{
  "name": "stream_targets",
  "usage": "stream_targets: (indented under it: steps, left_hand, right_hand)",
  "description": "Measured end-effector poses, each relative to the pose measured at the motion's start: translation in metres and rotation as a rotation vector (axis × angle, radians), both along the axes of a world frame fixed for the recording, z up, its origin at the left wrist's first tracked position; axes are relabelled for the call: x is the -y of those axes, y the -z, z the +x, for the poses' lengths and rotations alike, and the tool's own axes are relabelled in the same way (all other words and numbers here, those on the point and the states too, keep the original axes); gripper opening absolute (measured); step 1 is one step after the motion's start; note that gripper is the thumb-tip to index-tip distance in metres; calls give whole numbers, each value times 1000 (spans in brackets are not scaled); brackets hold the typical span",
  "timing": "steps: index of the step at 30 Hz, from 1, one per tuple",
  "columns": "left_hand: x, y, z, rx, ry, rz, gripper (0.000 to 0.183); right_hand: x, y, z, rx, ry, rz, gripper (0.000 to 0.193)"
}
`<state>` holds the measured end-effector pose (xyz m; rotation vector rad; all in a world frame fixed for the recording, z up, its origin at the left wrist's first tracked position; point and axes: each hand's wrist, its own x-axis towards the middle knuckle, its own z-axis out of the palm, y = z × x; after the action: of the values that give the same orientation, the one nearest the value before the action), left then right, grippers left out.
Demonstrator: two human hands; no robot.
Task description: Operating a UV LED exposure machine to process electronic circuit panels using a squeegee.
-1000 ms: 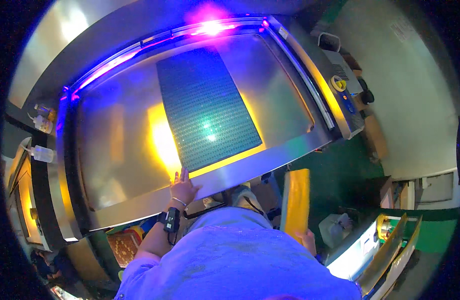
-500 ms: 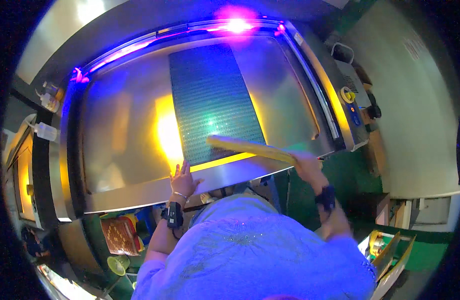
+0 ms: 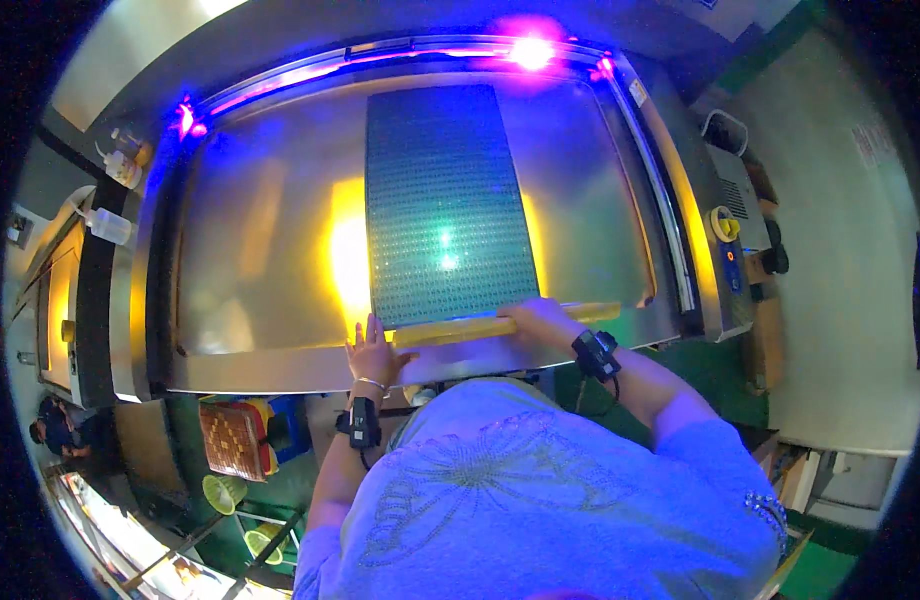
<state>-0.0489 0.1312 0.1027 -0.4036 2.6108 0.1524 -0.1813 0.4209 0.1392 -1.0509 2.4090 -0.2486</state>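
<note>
A dark green panel (image 3: 440,190) with rows of fine marks lies on the broad metal bed of a machine, its short edge toward me. Along that near edge runs a long, slim yellow bar (image 3: 460,331), lying nearly level. My right hand (image 3: 543,322) is closed around the bar right of its middle, and its right end sticks out past the hand. My left hand (image 3: 373,354) has its fingers spread at the panel's near left corner, beside the bar's left end. Whether those fingertips touch the bar or the panel I cannot tell.
The metal bed (image 3: 265,230) extends on both sides of the panel, inside a raised frame with glowing pink lamps (image 3: 531,54) at the back. A yellow knob (image 3: 724,224) is on the right side. Squeeze bottles (image 3: 107,226) stand left. Below are a brown-covered stool (image 3: 232,440) and green basket (image 3: 223,493).
My right hand has brought the bar down and left, from slanting over the panel to lying along its near edge. My left hand stays at the corner. The whole view has shifted slightly.
</note>
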Motion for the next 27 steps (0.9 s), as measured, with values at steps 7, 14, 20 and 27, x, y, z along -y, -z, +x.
stream_targets:
  steps: [7,14,20,27]
  left_hand:
    - [-1,-2,-2,8,14,4,107]
    - [2,0,1,-16,-12,51,107]
    - [4,9,5,-66,9,41,104]
    - [6,11,5,-97,53,16,97]
  right_hand:
    - [2,-6,5,20,62,-13,35]
    - [4,-10,6,8,68,-1,37]
    - [2,-3,17,-60,84,-52,31]
    - [-3,1,24,-123,93,-159,26]
